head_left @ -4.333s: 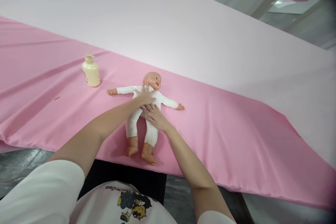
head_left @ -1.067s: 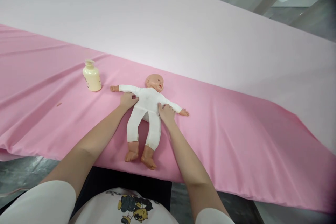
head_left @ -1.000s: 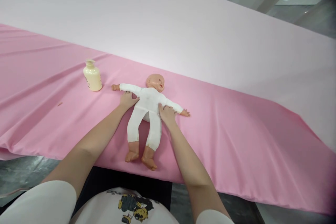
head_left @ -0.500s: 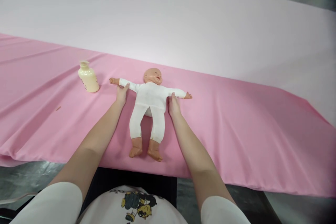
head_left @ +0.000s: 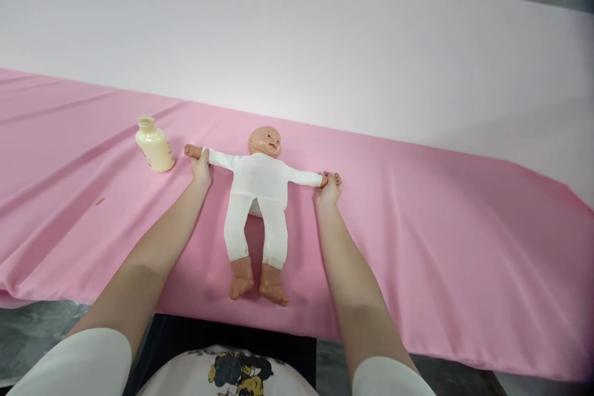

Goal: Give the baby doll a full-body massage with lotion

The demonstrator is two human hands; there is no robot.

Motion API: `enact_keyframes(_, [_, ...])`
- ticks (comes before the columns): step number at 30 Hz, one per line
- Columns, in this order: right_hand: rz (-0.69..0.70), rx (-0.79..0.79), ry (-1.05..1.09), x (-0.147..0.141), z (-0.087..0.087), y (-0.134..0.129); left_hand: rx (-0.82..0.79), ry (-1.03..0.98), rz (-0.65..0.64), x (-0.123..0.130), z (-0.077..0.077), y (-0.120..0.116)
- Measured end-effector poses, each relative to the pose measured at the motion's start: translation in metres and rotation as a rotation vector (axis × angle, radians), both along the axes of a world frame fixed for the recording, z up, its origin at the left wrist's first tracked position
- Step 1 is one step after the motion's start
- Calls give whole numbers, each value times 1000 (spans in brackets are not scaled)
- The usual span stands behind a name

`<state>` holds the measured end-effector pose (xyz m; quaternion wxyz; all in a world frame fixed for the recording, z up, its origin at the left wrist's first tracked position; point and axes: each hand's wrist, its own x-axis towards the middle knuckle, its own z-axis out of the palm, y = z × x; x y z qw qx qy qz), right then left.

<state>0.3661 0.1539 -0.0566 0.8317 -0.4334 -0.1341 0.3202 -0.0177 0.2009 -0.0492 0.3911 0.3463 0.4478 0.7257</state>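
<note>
A baby doll (head_left: 260,182) in a white suit lies on its back on the pink cloth, arms stretched out to both sides, bare feet toward me. My left hand (head_left: 201,167) is closed around the doll's arm at the left, close to its wrist. At the right, my right hand (head_left: 329,188) grips the doll's other hand, whose fingers poke out by mine. The doll's head is turned a little to the right.
Left of the doll, a cream pump bottle (head_left: 156,147) stands on the pink cloth (head_left: 440,235). A small brown strip (head_left: 99,201) lies nearer to me at the left. Behind is a white surface (head_left: 288,37).
Both my hands have slid outward along the doll's arms, the left toward the wrist and the right from the upper arm to the doll's hand. The view has shifted slightly.
</note>
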Motion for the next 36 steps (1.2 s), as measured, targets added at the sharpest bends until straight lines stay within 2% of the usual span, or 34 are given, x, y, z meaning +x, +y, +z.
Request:
enact_keyframes(3, [-2,0,-3,1,1,-2,-29,-162,108,-8,8,12])
enact_keyframes(5, [32,-7,-19,0,1,-4,-10,-159,123,-10,12,18])
enact_keyframes(10, [151,5,-75,-10,3,-10,89,-49,-13,-2,10,18])
enact_keyframes(14, [193,-3,-146,-15,3,-10,31,-32,-163,9,7,12])
enact_keyframes(16, [170,-30,-224,-13,4,-9,36,22,-186,9,9,10])
enact_keyframes(21, [-47,-27,-352,-4,11,-9,134,132,-26,1,17,8])
enact_keyframes(24, [-41,-55,-482,-14,19,-20,156,212,-31,5,19,-1])
enact_keyframes(27, [49,-36,-730,-35,26,-39,225,418,-117,19,20,-19])
enact_keyframes(30, [136,-42,-1060,-55,29,-55,328,785,-191,34,22,-35])
enact_keyframes(33, [249,-74,-1400,-65,27,-58,423,1164,-347,44,25,-43])
enact_keyframes(36, [370,-66,-1644,-66,24,-54,473,1335,-429,49,28,-43])
